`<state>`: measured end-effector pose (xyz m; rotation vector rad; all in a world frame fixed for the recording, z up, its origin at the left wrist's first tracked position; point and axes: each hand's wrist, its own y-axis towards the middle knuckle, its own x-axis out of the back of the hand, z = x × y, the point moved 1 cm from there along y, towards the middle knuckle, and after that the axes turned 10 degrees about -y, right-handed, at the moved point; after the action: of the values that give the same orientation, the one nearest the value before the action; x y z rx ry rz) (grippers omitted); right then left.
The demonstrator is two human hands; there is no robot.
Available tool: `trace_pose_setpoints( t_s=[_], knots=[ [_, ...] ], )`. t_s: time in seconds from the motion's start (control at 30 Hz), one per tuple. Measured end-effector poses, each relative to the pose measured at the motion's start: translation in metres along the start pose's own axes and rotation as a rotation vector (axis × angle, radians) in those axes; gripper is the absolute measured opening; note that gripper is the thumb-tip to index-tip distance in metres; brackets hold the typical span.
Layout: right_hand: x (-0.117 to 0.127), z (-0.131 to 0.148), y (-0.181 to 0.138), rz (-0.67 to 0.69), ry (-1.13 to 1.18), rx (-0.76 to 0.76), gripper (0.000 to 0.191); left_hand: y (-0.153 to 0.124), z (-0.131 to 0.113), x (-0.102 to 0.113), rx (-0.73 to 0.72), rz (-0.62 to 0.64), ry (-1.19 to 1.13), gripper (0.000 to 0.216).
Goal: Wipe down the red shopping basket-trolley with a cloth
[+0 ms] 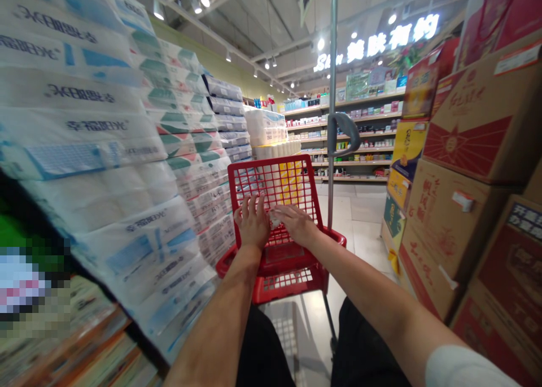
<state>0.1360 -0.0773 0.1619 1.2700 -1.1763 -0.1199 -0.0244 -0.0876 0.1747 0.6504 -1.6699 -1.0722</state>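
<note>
A red plastic shopping cart [275, 178] stands in front of me in a store aisle. My left hand [252, 220] reaches into it with fingers spread, touching the inside of the red mesh wall. My right hand [296, 223] lies beside it, fingers curled over a small whitish item [275, 216] that I cannot make out. A grey cart handle [345, 133] on a metal pole [332, 93] rises at the cart's right side.
Stacked packs of toilet paper [127, 149] fill the left side, close to my arm. Cardboard boxes [466, 178] with red print are piled on the right. Product shelves [355, 133] stand at the far end across a tiled floor [359, 217].
</note>
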Motion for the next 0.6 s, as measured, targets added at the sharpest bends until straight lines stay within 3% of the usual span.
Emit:
trace_pose_setpoints(
  t_s=[0.1, 0.23, 0.4, 0.53, 0.6],
  knots=[
    [0.0009, -0.0001, 0.001, -0.046, -0.006, -0.12, 0.043, 0.0002, 0.0005, -0.0005, 0.004, 0.008, -0.001, 0.048],
    [-0.0007, 0.0001, 0.0015, 0.069, 0.041, -0.032, 0.037, 0.0005, 0.0005, -0.0012, 0.008, -0.003, 0.006, 0.048],
    [-0.0003, -0.0009, 0.0017, -0.017, 0.028, -0.142, 0.037, 0.0004, 0.0006, -0.0015, 0.002, 0.005, 0.007, 0.047],
    [-0.0016, -0.0006, 0.0019, 0.052, 0.058, -0.053, 0.03, 0.0002, 0.0008, -0.0014, -0.001, -0.008, 0.017, 0.048],
    [-0.0012, -0.0007, 0.0019, 0.021, 0.053, -0.072, 0.031, 0.0002, 0.0007, -0.0011, -0.004, -0.002, 0.016, 0.048]
  ],
)
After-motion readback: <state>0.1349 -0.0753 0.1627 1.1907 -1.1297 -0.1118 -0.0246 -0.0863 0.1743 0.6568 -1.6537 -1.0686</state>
